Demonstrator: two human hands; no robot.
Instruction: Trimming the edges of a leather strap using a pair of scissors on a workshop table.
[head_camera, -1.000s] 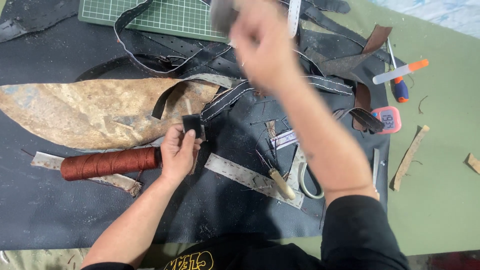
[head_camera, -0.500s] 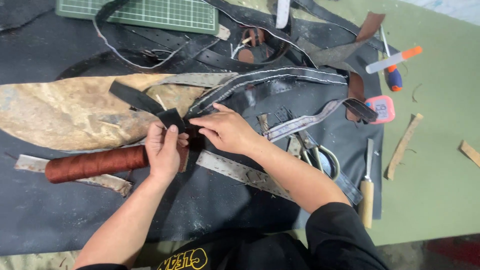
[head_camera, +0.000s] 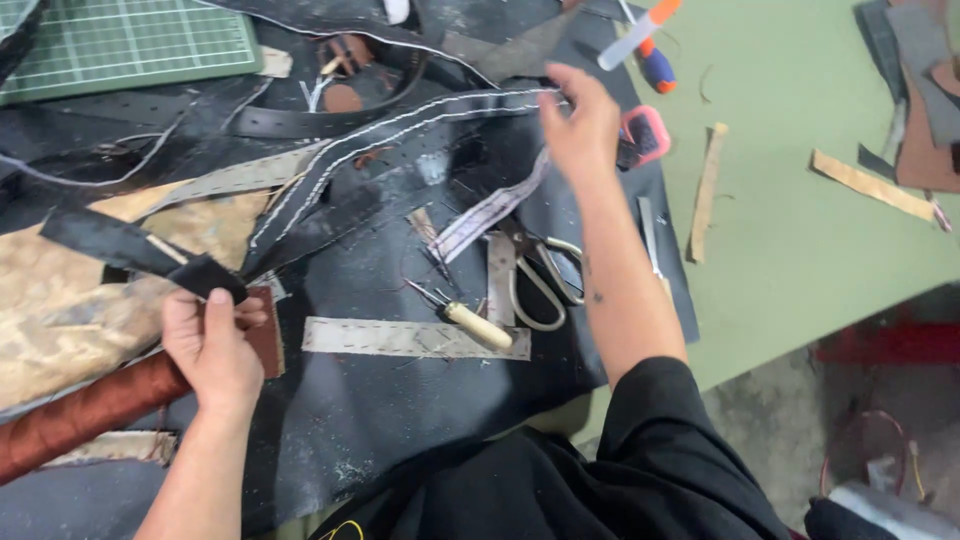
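My left hand (head_camera: 212, 350) pinches the folded near end of a black leather strap (head_camera: 205, 276) against a small brown leather piece (head_camera: 266, 335). From there the strap, edged with white stitching (head_camera: 400, 130), runs up and right across the pile. My right hand (head_camera: 582, 125) is stretched out to the strap's far end, and its fingers seem closed on that end, next to a small pink tool (head_camera: 648, 133). A spool of brown thread (head_camera: 80, 412) lies just left of my left wrist.
An awl with a wooden handle (head_camera: 478, 325), scissors (head_camera: 545, 283) and a grey punched strip (head_camera: 410, 338) lie between my arms. A green cutting mat (head_camera: 120, 40) sits at the far left. Tan leather offcuts (head_camera: 705, 190) lie on the green table (head_camera: 800, 250). A tan hide (head_camera: 60, 310) lies left.
My right hand left the spot beside my left hand and reached far up and right along the strap. My left hand kept its grip. The camera moved closer.
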